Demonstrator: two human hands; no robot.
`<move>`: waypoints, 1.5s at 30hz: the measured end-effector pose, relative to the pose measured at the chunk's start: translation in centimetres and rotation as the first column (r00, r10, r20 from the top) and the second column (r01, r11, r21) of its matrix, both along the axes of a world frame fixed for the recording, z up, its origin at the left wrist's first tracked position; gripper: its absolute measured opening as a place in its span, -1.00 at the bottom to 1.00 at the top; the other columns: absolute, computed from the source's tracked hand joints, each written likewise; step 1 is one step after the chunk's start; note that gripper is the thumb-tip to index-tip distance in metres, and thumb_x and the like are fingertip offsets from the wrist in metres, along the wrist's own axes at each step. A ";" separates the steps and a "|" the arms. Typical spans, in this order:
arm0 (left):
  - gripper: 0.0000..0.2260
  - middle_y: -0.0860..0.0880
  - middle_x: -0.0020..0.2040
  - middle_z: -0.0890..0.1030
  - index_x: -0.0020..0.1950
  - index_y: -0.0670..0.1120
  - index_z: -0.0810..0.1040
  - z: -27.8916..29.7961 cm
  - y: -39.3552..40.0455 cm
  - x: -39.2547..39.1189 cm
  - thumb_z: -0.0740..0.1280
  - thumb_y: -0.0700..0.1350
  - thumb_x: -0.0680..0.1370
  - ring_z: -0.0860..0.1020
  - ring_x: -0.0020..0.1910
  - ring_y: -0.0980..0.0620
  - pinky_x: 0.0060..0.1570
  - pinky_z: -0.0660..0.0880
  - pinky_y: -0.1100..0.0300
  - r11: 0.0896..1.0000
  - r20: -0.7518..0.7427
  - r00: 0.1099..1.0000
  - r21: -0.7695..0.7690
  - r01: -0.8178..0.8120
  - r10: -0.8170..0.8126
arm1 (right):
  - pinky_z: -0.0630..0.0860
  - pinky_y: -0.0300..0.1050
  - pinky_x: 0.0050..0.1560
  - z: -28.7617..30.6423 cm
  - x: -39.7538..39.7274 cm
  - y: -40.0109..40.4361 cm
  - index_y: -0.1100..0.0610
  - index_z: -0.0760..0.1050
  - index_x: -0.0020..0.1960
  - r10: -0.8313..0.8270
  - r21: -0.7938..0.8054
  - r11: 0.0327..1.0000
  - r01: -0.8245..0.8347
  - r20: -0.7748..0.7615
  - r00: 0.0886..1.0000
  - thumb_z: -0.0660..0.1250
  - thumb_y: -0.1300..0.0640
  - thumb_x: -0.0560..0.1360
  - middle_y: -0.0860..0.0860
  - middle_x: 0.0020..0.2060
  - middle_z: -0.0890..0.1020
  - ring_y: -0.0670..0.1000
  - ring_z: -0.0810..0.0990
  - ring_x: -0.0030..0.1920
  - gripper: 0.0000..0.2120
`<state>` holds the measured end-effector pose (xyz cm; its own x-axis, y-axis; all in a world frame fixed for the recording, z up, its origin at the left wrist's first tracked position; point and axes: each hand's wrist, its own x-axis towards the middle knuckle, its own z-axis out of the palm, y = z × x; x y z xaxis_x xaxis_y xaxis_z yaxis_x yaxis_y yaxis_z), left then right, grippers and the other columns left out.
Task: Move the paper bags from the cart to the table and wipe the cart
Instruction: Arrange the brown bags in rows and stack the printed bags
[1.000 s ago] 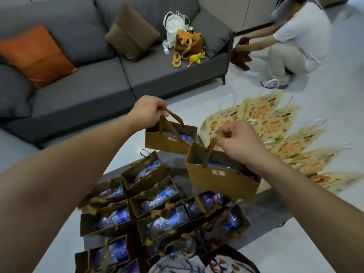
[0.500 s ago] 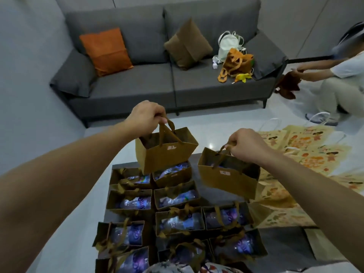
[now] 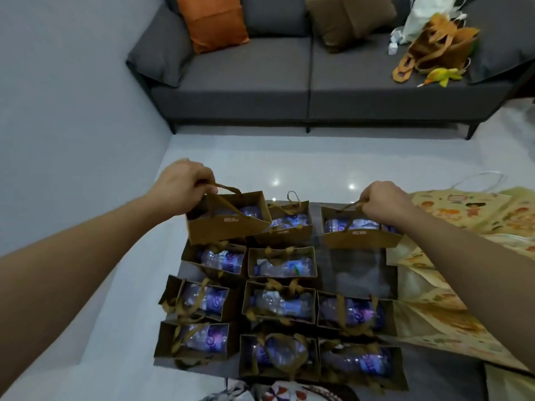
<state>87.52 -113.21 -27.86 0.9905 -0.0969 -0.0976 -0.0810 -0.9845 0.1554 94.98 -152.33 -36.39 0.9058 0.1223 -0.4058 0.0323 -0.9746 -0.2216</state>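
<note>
My left hand (image 3: 185,186) grips the handles of a brown paper bag (image 3: 228,224) with a water bottle inside, held tilted over the far left corner of the dark low table (image 3: 359,270). My right hand (image 3: 385,201) grips the handles of a second brown paper bag (image 3: 359,235), which hangs low at the table's far right, at or just above the surface. Several more brown paper bags (image 3: 280,302) with bottles stand in rows on the table. The cart is not in view.
A grey sofa (image 3: 246,70) with an orange cushion (image 3: 212,21), a brown cushion (image 3: 347,18) and loose bags stands beyond. Flat yellow printed bags (image 3: 463,218) lie on the floor to the right. A grey wall (image 3: 58,111) runs along the left.
Both hands have lowered their bags toward the far edge of the table and spread apart. The view swung left and down, so the crouching person at the right is out of frame.
</note>
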 end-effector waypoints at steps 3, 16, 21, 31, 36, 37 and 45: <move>-0.90 -0.01 -0.14 0.61 -0.03 -0.09 0.67 -0.8 1.0 -0.8 0.40 -0.08 0.58 0.48 -0.04 -0.07 -0.09 0.35 0.09 1.000 -0.030 1.000 0.016 0.003 -0.003 | 0.44 -0.14 -0.32 -1.8 1.4 -0.5 0.11 0.68 -0.05 -0.033 0.057 0.998 0.034 -0.018 0.999 0.32 0.22 0.51 0.07 -0.18 0.65 0.09 0.56 -0.19 -0.84; -0.93 0.08 -0.20 0.54 -0.06 -0.05 0.67 -2.5 2.1 -3.5 0.41 -0.08 0.57 0.44 -0.07 0.01 -0.11 0.32 0.12 1.000 -0.096 0.995 -0.017 -0.007 0.005 | 0.45 -0.11 -0.20 -9.0 2.3 -0.2 0.22 0.66 0.06 -0.054 0.006 0.998 0.055 -0.054 0.997 0.39 0.27 0.40 0.23 -0.09 0.66 0.26 0.59 -0.05 -0.76; -0.92 0.02 -0.15 0.59 -0.04 -0.06 0.67 -2.4 2.1 -4.7 0.40 -0.08 0.58 0.45 -0.03 -0.02 -0.09 0.32 0.13 0.999 -0.106 0.994 -0.038 -0.023 0.019 | 0.38 0.11 0.36 -5.7 -1.1 7.7 0.07 0.37 0.49 0.168 0.233 0.959 -0.164 0.003 0.986 0.47 0.02 0.47 0.13 0.37 0.47 0.18 0.35 0.40 -0.36; -0.87 0.02 -0.11 0.60 0.00 -0.07 0.65 -0.1 4.0 -7.3 0.37 -0.04 0.59 0.46 -0.01 0.00 0.00 0.41 0.06 0.997 -0.048 0.998 -0.060 -0.048 0.045 | 0.53 0.03 0.15 1.9 -8.8 26.9 -0.03 0.52 0.27 0.452 0.548 0.727 -0.414 0.071 0.889 0.46 -0.04 0.47 -0.01 0.12 0.61 0.09 0.55 0.17 -0.61; -0.90 0.03 -0.17 0.62 -0.10 -0.01 0.64 0.6 6.5 -8.5 0.41 -0.02 0.57 0.52 -0.11 0.01 -0.07 0.46 0.07 0.985 -0.068 0.996 -0.159 -0.061 0.050 | 0.53 -0.01 -0.10 3.8 -10.3 29.0 0.09 0.60 -0.09 0.403 0.635 0.729 -0.257 -0.095 0.910 0.33 0.02 0.59 0.08 -0.22 0.64 0.04 0.59 -0.19 -0.82; -0.89 0.04 -0.19 0.62 -0.14 0.02 0.62 0.8 6.9 -8.7 0.41 -0.01 0.57 0.54 -0.15 0.03 -0.12 0.49 0.08 0.974 -0.105 0.993 -0.212 -0.081 0.060 | 0.50 -0.04 -0.16 4.6 -10.7 29.1 0.12 0.60 -0.16 0.391 0.650 0.728 -0.219 -0.131 0.911 0.34 -0.03 0.58 0.09 -0.30 0.63 0.01 0.56 -0.27 -0.74; -0.89 0.02 -0.08 0.65 0.00 -0.01 0.66 1.4 9.7 -9.1 0.45 0.00 0.55 0.60 -0.10 0.09 -0.18 0.49 0.29 0.648 -0.214 0.970 -0.724 -0.235 0.113 | 0.41 -0.06 -0.33 9.5 -14.1 30.4 0.15 0.43 -0.40 0.315 0.674 0.734 -0.079 -0.235 0.920 0.43 0.30 0.42 0.14 -0.47 0.44 0.11 0.42 -0.42 -0.73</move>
<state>78.41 -103.51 -26.43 0.9783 -0.0244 -0.2056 0.1617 -0.5305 0.8322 80.88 -121.90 -26.93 0.6671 0.6188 -0.4149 0.0210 -0.5724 -0.8197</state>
